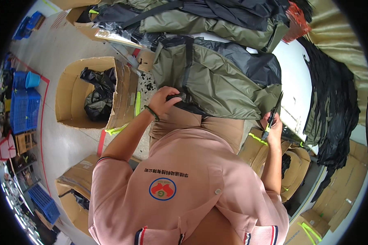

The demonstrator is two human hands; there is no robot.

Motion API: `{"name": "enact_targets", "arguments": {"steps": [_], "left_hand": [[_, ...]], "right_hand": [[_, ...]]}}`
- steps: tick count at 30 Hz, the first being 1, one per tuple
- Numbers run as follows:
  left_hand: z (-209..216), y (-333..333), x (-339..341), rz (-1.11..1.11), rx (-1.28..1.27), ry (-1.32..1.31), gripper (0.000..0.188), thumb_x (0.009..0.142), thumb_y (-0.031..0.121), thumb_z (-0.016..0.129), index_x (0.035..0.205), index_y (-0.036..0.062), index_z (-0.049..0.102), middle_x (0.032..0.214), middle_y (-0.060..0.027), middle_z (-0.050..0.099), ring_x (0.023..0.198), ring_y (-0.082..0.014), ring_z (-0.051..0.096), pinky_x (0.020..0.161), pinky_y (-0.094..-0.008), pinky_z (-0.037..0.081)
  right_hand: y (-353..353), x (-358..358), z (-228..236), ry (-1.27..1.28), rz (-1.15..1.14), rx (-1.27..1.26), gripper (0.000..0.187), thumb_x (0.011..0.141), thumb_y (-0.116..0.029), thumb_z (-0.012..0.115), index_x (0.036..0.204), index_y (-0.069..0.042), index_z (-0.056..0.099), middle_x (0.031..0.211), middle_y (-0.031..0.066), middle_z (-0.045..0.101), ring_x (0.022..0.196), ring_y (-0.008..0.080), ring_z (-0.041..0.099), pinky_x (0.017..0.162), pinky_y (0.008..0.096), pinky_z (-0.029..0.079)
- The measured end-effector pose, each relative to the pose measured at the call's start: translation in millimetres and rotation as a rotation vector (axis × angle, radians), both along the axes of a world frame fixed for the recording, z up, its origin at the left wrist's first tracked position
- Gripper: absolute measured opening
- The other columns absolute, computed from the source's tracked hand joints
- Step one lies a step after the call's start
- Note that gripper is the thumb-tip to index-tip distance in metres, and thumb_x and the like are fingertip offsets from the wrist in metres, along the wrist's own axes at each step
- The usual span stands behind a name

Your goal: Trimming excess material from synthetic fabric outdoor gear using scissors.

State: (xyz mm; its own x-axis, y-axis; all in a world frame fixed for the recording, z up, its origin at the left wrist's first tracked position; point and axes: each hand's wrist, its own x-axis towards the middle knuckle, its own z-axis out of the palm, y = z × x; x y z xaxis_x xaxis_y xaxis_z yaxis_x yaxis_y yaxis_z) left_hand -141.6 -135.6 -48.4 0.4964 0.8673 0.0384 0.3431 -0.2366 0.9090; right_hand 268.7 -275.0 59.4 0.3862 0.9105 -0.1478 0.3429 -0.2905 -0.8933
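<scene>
The olive coated-fabric piece [222,79] lies across the person's lap, its far side running up onto the white table [292,75], near the far pile of similar olive and black pieces [216,22]. A black webbing strap [189,55] crosses its left part from the far edge towards the near edge.

The left hand [165,102] has its thumb and fingers pinched around a dark bunched hem [185,98] at the near left corner; exactly which layers it holds is hidden. The right hand [274,123] has its fingers wrapped around dark scissors [276,107] just beside the near right corner, points away from the body. Whether the 2 blades are parted, and whether that hand also touches the cloth, I cannot tell.

The sheen and loose creases suggest thin, light, limp cloth with a rather slippery face: it should fold readily, slide off the lap if let go, and hardly break, though a blade tip could nick it. The smooth panel offers little to hold; the thicker hem or the strap should give a surer grip. 2 holding points, 1 near each near corner, would keep the edge taut.
</scene>
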Motion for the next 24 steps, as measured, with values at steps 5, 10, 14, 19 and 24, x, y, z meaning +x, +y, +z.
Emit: {"name": "enact_targets", "arguments": {"steps": [5, 10, 14, 19, 24], "left_hand": [[7, 8, 7, -0.076, 0.32, 0.157, 0.026, 0.078, 0.018, 0.069, 0.1, 0.006, 0.062, 0.094, -0.0127, 0.059, 0.088, -0.0316, 0.057, 0.079, -0.0363, 0.046], [-11, 14, -24, 0.159, 0.15, -0.112, 0.012, 0.078, 0.007, 0.065, 0.089, 0.0041, 0.06, 0.088, -0.0128, 0.058, 0.087, -0.03, 0.057, 0.08, -0.0373, 0.047], [25, 48, -176, 0.905, 0.316, -0.02, 0.012, 0.092, 0.014, 0.055, 0.093, 0.0041, 0.062, 0.09, -0.0044, 0.061, 0.083, -0.0155, 0.054, 0.08, -0.0302, 0.045], [30, 43, -456, 1.707, 0.606, 0.076, 0.017, 0.087, 0.013, 0.06, 0.096, -0.0019, 0.062, 0.091, -0.0109, 0.066, 0.082, -0.0206, 0.058, 0.08, -0.0326, 0.048], [21, 61, -488, 2.032, 0.335, -0.216, 0.021, 0.082, 0.016, 0.067, 0.095, 0.0003, 0.062, 0.087, -0.0121, 0.065, 0.078, -0.0261, 0.06, 0.078, -0.0377, 0.049]], "right_hand": [[3, -3, 7, -0.047, -0.035, -0.021, 0.018, 0.075, 0.003, 0.062, 0.085, -0.007, 0.051, 0.077, -0.0037, 0.052, 0.07, 0.0055, 0.049, 0.066, 0.0195, 0.041], [8, 1, -5, 0.063, 0.109, -0.107, 0.01, 0.083, 0.0, 0.058, 0.088, -0.007, 0.053, 0.075, -0.0041, 0.053, 0.07, 0.0046, 0.05, 0.063, 0.0199, 0.042], [32, -23, 42, 0.136, 0.064, -0.06, 0.011, 0.083, 0.001, 0.061, 0.084, -0.006, 0.053, 0.076, -0.0025, 0.054, 0.072, 0.006, 0.055, 0.064, 0.0216, 0.047], [123, -24, 67, -0.01, 0.104, 0.251, 0.015, 0.081, 0.004, 0.063, 0.089, -0.003, 0.052, 0.085, 0.0042, 0.06, 0.078, 0.0106, 0.059, 0.072, 0.0257, 0.05], [218, -61, 122, -0.474, 0.199, 0.392, 0.036, 0.077, -0.004, 0.073, 0.108, -0.001, 0.055, 0.095, 0.0115, 0.064, 0.084, 0.0178, 0.062, 0.077, 0.03, 0.049]]}}
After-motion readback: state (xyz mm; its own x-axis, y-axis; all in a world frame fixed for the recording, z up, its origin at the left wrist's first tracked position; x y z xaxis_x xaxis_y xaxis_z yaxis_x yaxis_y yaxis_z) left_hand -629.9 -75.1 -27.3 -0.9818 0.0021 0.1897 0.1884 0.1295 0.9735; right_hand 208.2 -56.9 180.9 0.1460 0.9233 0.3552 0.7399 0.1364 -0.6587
